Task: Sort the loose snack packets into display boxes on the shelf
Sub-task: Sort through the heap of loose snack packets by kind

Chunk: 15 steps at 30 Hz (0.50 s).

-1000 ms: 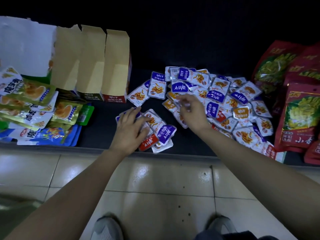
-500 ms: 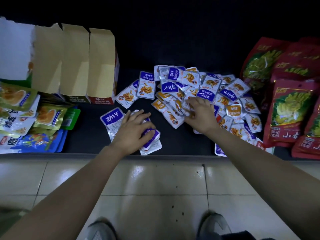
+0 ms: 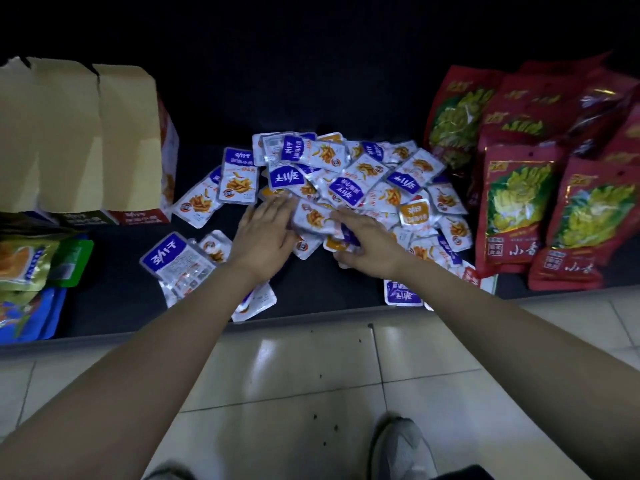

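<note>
Left hand point(image 3: 266, 233) rests flat on packet pile point(image 3: 363, 171); right hand point(image 3: 369, 242) alongside, grip unclear.

Shop: shelf point(image 3: 311, 299) stocked with snack packets point(image 3: 349, 174).

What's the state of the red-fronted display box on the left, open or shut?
Open: the red-fronted display box has its brown lid flap standing up. Contents hidden behind it.

Count off my feed:
I get 2 hands (left hand point(image 3: 266, 230), right hand point(image 3: 367, 242)), at least 2 display boxes point(image 3: 128, 140), 5+ red bags point(image 3: 516, 202), and well over 20 small packets point(image 3: 346, 187); the pile overlaps, so no exact number.
</note>
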Motion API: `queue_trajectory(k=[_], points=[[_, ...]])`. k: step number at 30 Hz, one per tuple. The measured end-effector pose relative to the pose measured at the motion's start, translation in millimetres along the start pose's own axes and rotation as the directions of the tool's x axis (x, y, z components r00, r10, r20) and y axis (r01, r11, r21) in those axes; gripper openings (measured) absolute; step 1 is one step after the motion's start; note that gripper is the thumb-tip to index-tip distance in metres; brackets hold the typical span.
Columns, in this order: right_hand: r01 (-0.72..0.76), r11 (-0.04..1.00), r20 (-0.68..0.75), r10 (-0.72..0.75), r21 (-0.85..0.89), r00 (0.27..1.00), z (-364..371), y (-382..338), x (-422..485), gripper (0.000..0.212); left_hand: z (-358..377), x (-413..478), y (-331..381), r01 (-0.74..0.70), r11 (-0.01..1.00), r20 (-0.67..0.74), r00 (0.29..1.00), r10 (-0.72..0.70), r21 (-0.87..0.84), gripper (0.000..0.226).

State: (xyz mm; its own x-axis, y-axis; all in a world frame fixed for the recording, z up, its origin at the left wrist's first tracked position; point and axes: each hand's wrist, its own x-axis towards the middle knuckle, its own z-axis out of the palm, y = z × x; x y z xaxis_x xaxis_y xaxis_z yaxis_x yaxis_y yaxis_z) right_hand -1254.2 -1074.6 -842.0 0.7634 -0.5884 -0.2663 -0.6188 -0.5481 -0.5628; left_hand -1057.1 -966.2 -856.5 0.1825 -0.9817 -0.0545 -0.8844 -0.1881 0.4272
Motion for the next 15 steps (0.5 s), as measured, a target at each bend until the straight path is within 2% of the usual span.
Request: queue_trajectory(k=[1, 3, 5, 6, 9, 12, 15], points=[[0.029, 0.995, -0.033, -0.027, 0.091, 0.999, -3, 1, -2, 0.066, -1, -2, 0, 0.01, 1.0, -0.037, 0.999, -0.01, -0.012, 0.056], [0.076, 0.982, -0.193, -0.042, 0.17, 0.98, -11, 4, -9, 0.054, -4, -8, 2, -0.021, 0.999, -0.112, 0.994, 0.017, -0.035, 0.056], [0.067, 0.991, -0.359, -0.019, 0.12, 0.933, -17, 9, -17, 0.05, -7, -6, 9, -0.119, 0.993, -0.122, 0.985, 0.118, -0.001, 0.062], [0.03, 0.996, -0.399, 0.004, 0.08, 0.917, -21, 11, -23, 0.052, -6, -2, 15, -0.172, 0.985, -0.097, 0.98, 0.173, 0.014, 0.063], [-0.152, 0.988, -0.343, 0.134, -0.026, 0.93, -32, 26, -45, 0.065, 4, 14, 43, -0.297, 0.954, 0.055, 0.954, 0.295, 0.029, 0.066], [-0.343, 0.934, -0.217, 0.317, -0.095, 0.923, -38, 48, -73, 0.082, 28, 20, 58, -0.409, 0.898, 0.194, 0.905, 0.378, 0.161, 0.072], [-0.482, 0.858, -0.128, 0.465, -0.176, 0.876, -29, 65, -94, 0.09, 38, 17, 50, -0.403, 0.895, 0.207, 0.908, 0.365, 0.19, 0.069]])
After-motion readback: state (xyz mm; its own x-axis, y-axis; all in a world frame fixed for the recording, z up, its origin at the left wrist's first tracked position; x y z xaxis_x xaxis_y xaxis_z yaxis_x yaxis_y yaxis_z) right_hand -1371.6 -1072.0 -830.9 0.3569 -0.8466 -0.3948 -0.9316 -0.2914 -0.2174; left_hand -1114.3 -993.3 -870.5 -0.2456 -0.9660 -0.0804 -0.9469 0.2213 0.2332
